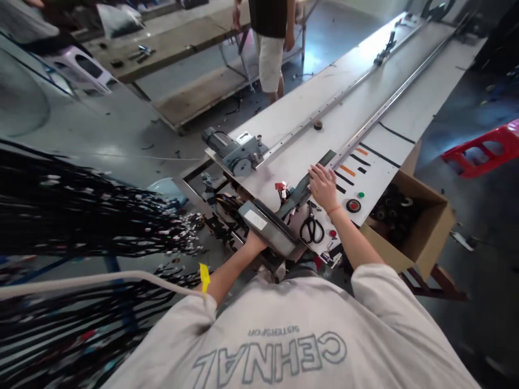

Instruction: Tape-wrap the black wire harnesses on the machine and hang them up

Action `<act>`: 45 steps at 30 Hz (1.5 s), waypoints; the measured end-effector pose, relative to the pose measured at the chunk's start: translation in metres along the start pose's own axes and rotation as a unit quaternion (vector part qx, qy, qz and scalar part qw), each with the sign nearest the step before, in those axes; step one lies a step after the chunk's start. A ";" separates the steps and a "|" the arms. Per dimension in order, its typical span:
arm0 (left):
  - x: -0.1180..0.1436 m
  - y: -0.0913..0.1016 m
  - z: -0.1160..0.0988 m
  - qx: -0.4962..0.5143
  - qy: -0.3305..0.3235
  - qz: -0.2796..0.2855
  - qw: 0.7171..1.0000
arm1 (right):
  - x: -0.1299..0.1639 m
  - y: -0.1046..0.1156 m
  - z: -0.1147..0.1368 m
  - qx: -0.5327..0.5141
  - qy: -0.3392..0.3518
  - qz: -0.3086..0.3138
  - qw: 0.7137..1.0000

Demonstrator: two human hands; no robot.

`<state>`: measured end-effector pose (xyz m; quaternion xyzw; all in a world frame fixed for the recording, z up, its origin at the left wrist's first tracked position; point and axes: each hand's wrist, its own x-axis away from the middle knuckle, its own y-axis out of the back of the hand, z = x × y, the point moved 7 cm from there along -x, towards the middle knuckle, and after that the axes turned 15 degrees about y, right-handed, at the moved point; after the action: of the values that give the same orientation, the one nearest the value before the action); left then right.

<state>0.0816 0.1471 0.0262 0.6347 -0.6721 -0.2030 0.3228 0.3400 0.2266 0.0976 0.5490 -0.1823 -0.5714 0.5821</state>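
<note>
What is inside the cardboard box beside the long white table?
Inside the cardboard box lie dark pieces, some looking rounded, in a loose pile. Their exact kind is too blurred to tell; the upper pieces hide whatever lies beneath.

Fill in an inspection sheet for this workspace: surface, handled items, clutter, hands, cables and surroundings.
Surface: white table with long metal rails.
Handled items: grey unit, long dark bar.
Clutter: scissors, black strips, orange strips.
Hands: right hand on the bar; left hand at the unit's near side, fingers hidden.
Cables: dark bundles at left.
Surroundings: open cardboard box, red plastic stool, another person.
</note>
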 end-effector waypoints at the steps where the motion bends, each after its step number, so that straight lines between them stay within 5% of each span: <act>1: 0.006 0.010 0.007 0.004 0.002 -0.004 1.000 | 0.023 0.008 -0.013 0.032 -0.042 -0.008 0.999; 5: 0.042 0.037 0.061 -0.055 0.078 0.055 0.994 | 0.120 0.023 -0.102 0.108 -0.344 0.038 0.932; 9: 0.073 0.041 0.120 -0.124 0.181 0.141 0.965 | 0.154 0.010 -0.137 0.069 -0.412 0.111 0.902; 16: 0.085 0.047 0.160 -0.115 0.184 0.117 0.969 | 0.151 0.010 -0.133 0.066 -0.450 0.096 0.885; 26: 0.113 0.080 0.171 -0.051 0.125 0.157 0.978 | 0.147 0.012 -0.124 0.064 -0.490 0.079 0.866; 32: 0.132 0.102 0.229 -0.066 0.188 0.140 0.970 | 0.141 0.016 -0.123 0.070 -0.482 0.063 0.871; 36: 0.143 0.109 0.257 -0.029 0.238 0.189 0.952 | 0.172 0.015 -0.082 0.075 -0.476 -0.052 0.875; 40: 0.112 0.099 0.231 0.036 0.233 0.269 0.934 | 0.235 -0.004 -0.019 0.081 -0.558 -0.106 0.819; 43: 0.062 0.084 0.174 0.103 0.163 0.279 0.941 | 0.253 -0.021 0.011 0.037 -0.603 -0.097 0.791; 45: 0.040 0.063 0.129 0.113 0.100 0.346 0.926 | 0.250 -0.022 0.016 0.030 -0.614 -0.097 0.783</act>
<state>-0.0527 0.0972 -0.0154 0.4120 -0.8328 0.0634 0.3643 0.3861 0.0088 -0.0198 0.1141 -0.4638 -0.8355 0.2715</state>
